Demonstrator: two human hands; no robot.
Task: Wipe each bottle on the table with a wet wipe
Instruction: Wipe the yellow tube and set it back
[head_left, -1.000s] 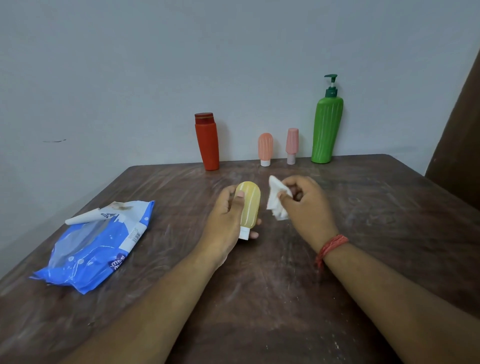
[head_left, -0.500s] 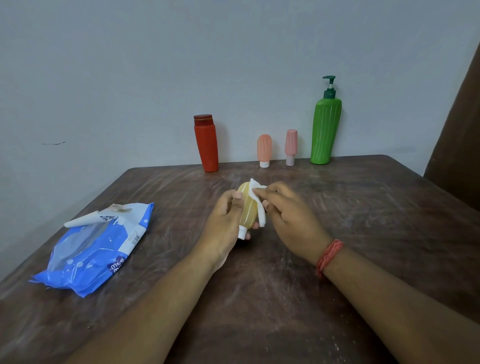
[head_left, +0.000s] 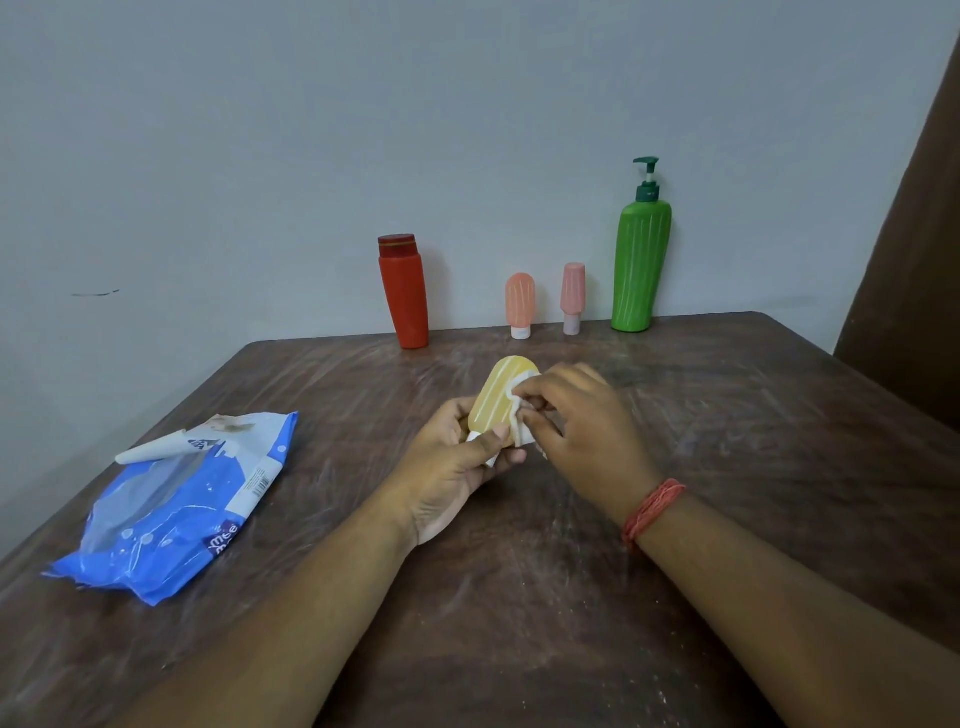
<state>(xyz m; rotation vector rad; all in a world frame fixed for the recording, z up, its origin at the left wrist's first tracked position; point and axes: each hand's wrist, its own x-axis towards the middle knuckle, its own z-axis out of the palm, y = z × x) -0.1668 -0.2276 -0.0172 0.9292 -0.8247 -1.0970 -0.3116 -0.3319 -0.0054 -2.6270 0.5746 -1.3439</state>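
Dead centre of the table (head_left: 727, 467), the left hand (head_left: 447, 473) grips the yellow bottle (head_left: 498, 402) low down, thumb curled across its front just above the white cap, the rounded end tilting up toward 1 o'clock. The right hand (head_left: 576, 421) comes in from 3 o'clock, fingers pinching a white wet wipe (head_left: 519, 426) tight against the bottle's right side (only a crumpled edge of the wipe shows between fingers and plastic). A red thread band (head_left: 652, 506) circles the right wrist.

Along the far edge, up at 12 o'clock, four bottles stand upright against the wall, apart from one another: the red bottle (head_left: 405, 293) at about 11, the orange bottle (head_left: 520, 304) and the pink bottle (head_left: 573, 296) near each other, both on their white caps, and the tall green pump bottle (head_left: 640, 265) out toward 1.

Over at 9 o'clock lies the blue wipes pack (head_left: 176, 504), flat on the table, its flap peeled back and curled.
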